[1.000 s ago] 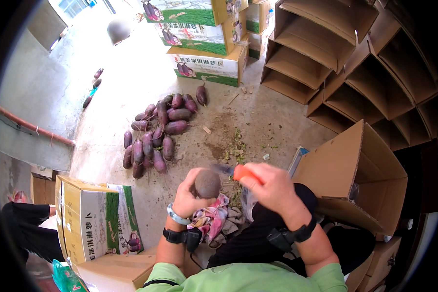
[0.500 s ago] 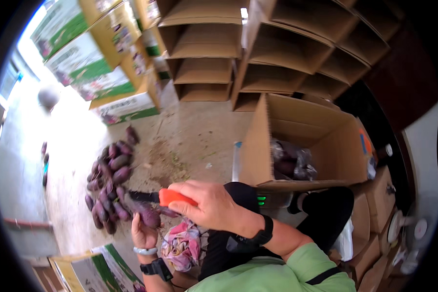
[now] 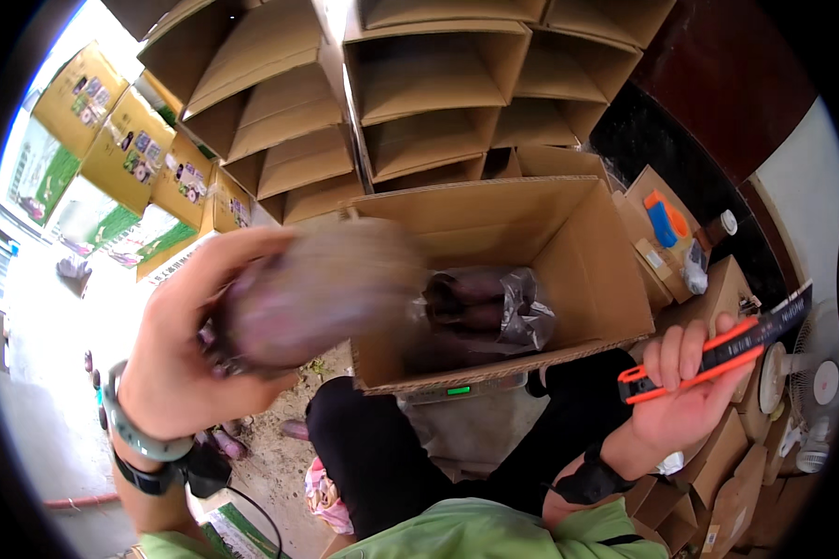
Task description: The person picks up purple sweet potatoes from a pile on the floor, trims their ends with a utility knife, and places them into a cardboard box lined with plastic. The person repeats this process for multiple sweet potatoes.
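Note:
My left hand [image 3: 172,345] is raised close to the camera, its fingers wrapped round a large purple sweet potato [image 3: 317,293] whose far end is blurred by motion. The tuber is over the near left side of an open cardboard box [image 3: 592,270]. Inside the box, several purple sweet potatoes [image 3: 480,312] lie with a clear plastic bag [image 3: 534,321] around them. On the right, my right hand [image 3: 671,401] grips an orange-and-black knife [image 3: 713,359], its black end pointing up and to the right. The knife is apart from the box.
A scale with a green display [image 3: 459,390] is at the box's near edge. Empty cartons [image 3: 429,79] are stacked behind it, and printed boxes [image 3: 112,154] stand at the left. A pink cloth [image 3: 324,498] and sweet potatoes [image 3: 228,443] lie on the floor. White fans [image 3: 774,377] stand right.
My left hand has lifted the sweet potato from beside the floor pile up and over to the box. My right hand has carried the knife away to the right. The view has swung right.

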{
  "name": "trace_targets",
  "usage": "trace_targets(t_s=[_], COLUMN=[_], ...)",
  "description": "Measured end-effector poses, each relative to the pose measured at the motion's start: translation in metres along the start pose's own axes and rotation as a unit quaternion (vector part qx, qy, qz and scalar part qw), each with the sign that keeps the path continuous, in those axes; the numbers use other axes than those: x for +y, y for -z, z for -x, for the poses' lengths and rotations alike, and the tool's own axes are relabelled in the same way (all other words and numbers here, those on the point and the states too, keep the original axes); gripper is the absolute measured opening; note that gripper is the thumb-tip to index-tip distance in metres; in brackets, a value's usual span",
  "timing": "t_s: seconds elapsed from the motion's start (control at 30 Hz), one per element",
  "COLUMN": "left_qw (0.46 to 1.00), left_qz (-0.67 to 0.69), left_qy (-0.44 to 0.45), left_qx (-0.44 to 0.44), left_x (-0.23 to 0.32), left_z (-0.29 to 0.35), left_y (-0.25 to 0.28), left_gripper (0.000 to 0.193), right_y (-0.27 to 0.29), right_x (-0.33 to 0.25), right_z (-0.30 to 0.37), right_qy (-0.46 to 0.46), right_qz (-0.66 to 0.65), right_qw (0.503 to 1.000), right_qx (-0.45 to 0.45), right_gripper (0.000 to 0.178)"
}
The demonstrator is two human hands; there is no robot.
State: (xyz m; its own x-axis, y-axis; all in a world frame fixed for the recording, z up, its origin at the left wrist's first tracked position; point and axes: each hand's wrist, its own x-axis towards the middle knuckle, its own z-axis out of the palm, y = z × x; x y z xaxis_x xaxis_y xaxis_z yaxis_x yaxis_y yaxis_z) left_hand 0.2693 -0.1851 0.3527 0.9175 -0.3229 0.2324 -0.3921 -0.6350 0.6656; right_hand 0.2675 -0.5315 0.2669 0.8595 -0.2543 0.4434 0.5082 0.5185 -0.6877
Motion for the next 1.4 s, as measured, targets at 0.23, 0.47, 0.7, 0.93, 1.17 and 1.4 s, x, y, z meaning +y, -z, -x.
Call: trace_targets(t_s=[0.23,0.47,0.7,0.93,1.17,1.4], left_qw=[0.865,0.631,0.492,0.769,0.826,0.778], left_qz=[-0.312,-0.457,-0.578,-0.273,-0.194,-0.314], left_qy=[-0.059,-0.073,-0.101,-0.041,-0.072,0.042], left_qx=[-0.388,-0.623,-0.643,-0.576,-0.524,-0.542], left_x=[0.009,-0.051,-0.127,-0.15,-0.17,-0.184], left_z=[-0.13,-0.154,-0.107,-0.14,-0.131,-0.127], left_y=[-0.115,-0.251,-0.315,-0.304,-0.302,-0.317], left_gripper=[0.044,0.031,0.032,0.041,0.031,0.033], right_y=[0.043,0.08,0.078,0.08,0.087,0.088], right_x=[0.011,0.017,0.018,0.02,0.018,0.017], right_z=[-0.008,-0.017,-0.02,-0.017,-0.012,-0.012], right_qy=[-0.016,-0.036,-0.081,-0.098,-0.107,-0.104], right_qz=[-0.064,-0.104,-0.116,-0.115,-0.134,-0.134], right_qw=[0.997,0.993,0.988,0.987,0.983,0.984], right_qx=[0.044,0.036,0.054,0.055,0.068,0.063], right_gripper=[0.04,0.038,0.039,0.043,0.043,0.041])
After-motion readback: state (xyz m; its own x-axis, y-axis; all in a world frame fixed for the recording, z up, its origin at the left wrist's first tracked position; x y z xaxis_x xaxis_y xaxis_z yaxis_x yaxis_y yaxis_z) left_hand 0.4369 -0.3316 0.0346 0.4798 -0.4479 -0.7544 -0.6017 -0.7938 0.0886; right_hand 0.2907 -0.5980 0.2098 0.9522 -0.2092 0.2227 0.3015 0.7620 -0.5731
